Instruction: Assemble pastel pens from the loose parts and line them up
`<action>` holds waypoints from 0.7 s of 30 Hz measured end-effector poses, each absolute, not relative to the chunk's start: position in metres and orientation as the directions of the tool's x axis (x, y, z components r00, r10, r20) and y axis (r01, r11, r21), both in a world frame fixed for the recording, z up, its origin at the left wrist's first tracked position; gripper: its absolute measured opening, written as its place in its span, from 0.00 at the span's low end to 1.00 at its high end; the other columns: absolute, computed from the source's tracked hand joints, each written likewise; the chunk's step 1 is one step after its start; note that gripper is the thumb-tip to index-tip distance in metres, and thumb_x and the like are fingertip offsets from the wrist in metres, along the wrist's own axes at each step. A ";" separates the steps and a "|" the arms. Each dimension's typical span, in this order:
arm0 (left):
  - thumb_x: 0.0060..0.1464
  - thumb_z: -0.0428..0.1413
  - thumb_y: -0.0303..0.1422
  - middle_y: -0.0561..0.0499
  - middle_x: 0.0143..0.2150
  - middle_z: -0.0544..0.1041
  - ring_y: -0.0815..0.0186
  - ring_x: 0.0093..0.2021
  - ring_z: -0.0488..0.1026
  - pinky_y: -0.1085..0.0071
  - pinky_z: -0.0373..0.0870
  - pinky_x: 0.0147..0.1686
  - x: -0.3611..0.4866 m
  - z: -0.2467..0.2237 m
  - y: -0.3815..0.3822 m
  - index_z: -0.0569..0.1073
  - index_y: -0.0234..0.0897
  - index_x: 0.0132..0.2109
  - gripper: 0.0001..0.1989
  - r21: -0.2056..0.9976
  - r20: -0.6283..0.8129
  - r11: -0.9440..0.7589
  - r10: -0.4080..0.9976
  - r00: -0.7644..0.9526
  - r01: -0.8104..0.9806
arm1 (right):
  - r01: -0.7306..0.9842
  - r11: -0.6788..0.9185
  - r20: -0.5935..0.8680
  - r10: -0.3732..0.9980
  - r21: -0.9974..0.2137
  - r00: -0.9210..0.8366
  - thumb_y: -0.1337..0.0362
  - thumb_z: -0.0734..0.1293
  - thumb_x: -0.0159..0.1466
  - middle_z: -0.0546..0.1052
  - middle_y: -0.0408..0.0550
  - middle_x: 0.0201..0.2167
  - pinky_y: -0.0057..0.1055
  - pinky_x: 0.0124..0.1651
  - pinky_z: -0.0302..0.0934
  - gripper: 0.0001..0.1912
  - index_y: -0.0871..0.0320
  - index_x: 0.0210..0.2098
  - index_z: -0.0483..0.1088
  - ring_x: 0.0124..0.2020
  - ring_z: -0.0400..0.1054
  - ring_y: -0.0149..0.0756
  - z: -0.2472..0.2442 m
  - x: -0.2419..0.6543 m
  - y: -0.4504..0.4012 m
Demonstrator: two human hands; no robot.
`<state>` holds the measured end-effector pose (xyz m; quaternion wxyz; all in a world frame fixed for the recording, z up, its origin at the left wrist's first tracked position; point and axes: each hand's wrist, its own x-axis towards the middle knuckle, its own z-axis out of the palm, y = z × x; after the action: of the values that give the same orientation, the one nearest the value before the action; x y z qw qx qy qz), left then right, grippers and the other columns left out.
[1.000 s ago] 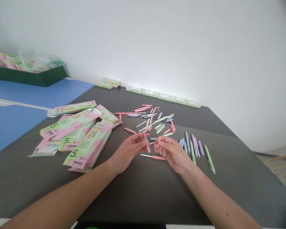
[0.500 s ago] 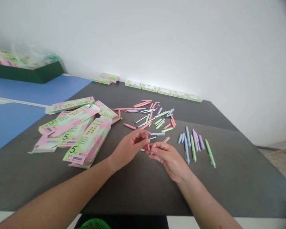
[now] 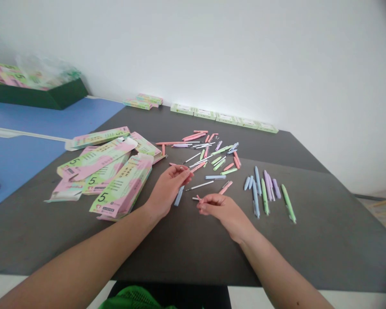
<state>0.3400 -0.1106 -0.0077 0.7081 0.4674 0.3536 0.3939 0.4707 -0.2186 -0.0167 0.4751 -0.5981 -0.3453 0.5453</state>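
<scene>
My left hand hovers above the table with thumb and fingertips pinched together. What is between them, if anything, is too small to make out. A pink pen barrel shows just past those fingertips, and a blue pen part lies beside the hand. My right hand is closed, with a small pink pen part at its fingertips. Close by are a white pen refill, a blue barrel and a pink pen part. The hands are apart.
Loose pen parts are scattered beyond my hands. Blue, green and purple pens lie to the right. Pink-green pen packets pile up at left; pale boxes line the wall. A dark green bin stands far left.
My hands have separated, the left moving leftward away from the right. The pink and clear pen part held upright between them no longer shows there. The view has shifted slightly.
</scene>
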 end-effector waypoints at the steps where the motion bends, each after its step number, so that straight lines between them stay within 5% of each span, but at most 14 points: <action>1: 0.45 0.60 0.35 0.52 0.33 0.74 0.71 0.34 0.70 0.73 0.65 0.40 0.340 -0.008 -0.110 0.71 0.34 0.35 0.11 0.939 -0.136 0.253 0.894 0.427 -0.232 | -0.036 -0.327 -0.328 0.929 -0.944 0.169 0.60 0.71 0.50 0.74 0.43 0.26 0.30 0.38 0.59 0.09 0.59 0.28 0.74 0.29 0.66 0.30 -0.020 0.469 -0.217; 6: 0.44 0.61 0.35 0.52 0.32 0.74 0.71 0.34 0.70 0.73 0.65 0.40 0.341 -0.009 -0.112 0.71 0.33 0.34 0.11 0.941 -0.156 0.264 0.894 0.421 -0.212 | 0.291 -0.323 -0.265 0.939 -0.901 0.221 0.61 0.68 0.52 0.75 0.43 0.25 0.31 0.36 0.57 0.07 0.57 0.27 0.75 0.29 0.66 0.33 -0.033 0.462 -0.209; 10: 0.45 0.60 0.36 0.51 0.33 0.75 0.72 0.33 0.70 0.73 0.65 0.39 0.342 -0.010 -0.114 0.71 0.33 0.34 0.11 0.948 -0.160 0.261 0.887 0.434 -0.184 | 0.328 -0.310 -0.251 0.945 -0.892 0.210 0.61 0.67 0.52 0.77 0.44 0.30 0.33 0.39 0.57 0.07 0.56 0.29 0.75 0.32 0.69 0.36 -0.033 0.463 -0.208; 14: 0.45 0.60 0.36 0.51 0.33 0.74 0.72 0.34 0.70 0.75 0.65 0.37 0.341 -0.009 -0.113 0.72 0.33 0.34 0.11 0.951 -0.159 0.256 0.885 0.438 -0.173 | 0.237 -0.289 -0.226 0.939 -0.927 0.260 0.60 0.68 0.53 0.77 0.46 0.33 0.34 0.42 0.58 0.08 0.57 0.30 0.74 0.35 0.69 0.36 -0.028 0.468 -0.211; 18: 0.44 0.61 0.38 0.53 0.30 0.71 0.71 0.31 0.68 0.77 0.63 0.27 0.338 -0.008 -0.112 0.73 0.34 0.34 0.12 0.941 -0.188 0.295 0.864 0.467 -0.168 | 0.001 -0.260 -0.246 0.915 -0.966 0.321 0.57 0.71 0.51 0.76 0.44 0.27 0.31 0.38 0.60 0.11 0.58 0.29 0.73 0.30 0.68 0.33 -0.022 0.474 -0.214; 21: 0.45 0.61 0.38 0.52 0.30 0.72 0.72 0.31 0.67 0.77 0.63 0.29 0.336 -0.006 -0.113 0.75 0.34 0.35 0.12 0.931 -0.171 0.311 0.833 0.526 -0.190 | -0.171 -0.243 -0.283 0.919 -0.955 0.273 0.57 0.72 0.51 0.76 0.44 0.27 0.30 0.37 0.61 0.12 0.59 0.29 0.72 0.28 0.68 0.30 -0.017 0.475 -0.217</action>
<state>0.3364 -0.1133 -0.0063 0.7348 0.4723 0.3404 0.3481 0.4749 -0.2170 -0.0166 0.5292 -0.5971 -0.3134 0.5150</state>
